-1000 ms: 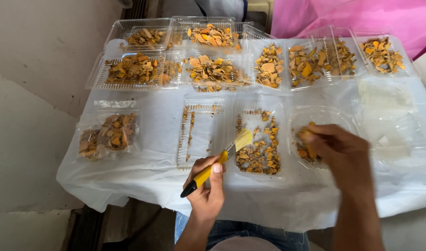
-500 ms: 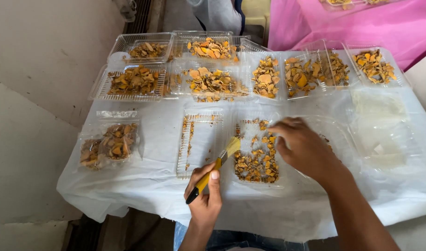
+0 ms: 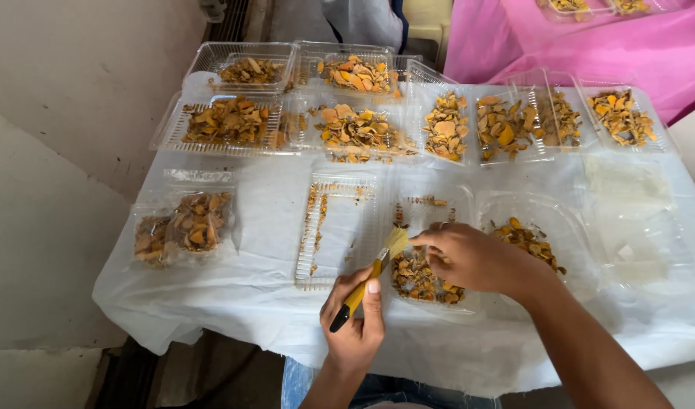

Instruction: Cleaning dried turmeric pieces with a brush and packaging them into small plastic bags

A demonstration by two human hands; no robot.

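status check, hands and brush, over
Left hand grips brush, bristles at right hand's fingertips. Right hand over tray of orange pieces. Nothing in the way.

One brush [image 3: 377, 266], two hands, about eleven clear trays [image 3: 337, 227] of orange pieces.

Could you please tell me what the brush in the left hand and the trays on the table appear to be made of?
The small yellow-handled brush looks like plastic with a black end and pale bristles, though painted wood is possible. The clear ribbed trays seem thin glossy plastic: see-through, with glinting rims. The white table cover looks like thin plastic sheeting, slightly translucent and wrinkled.
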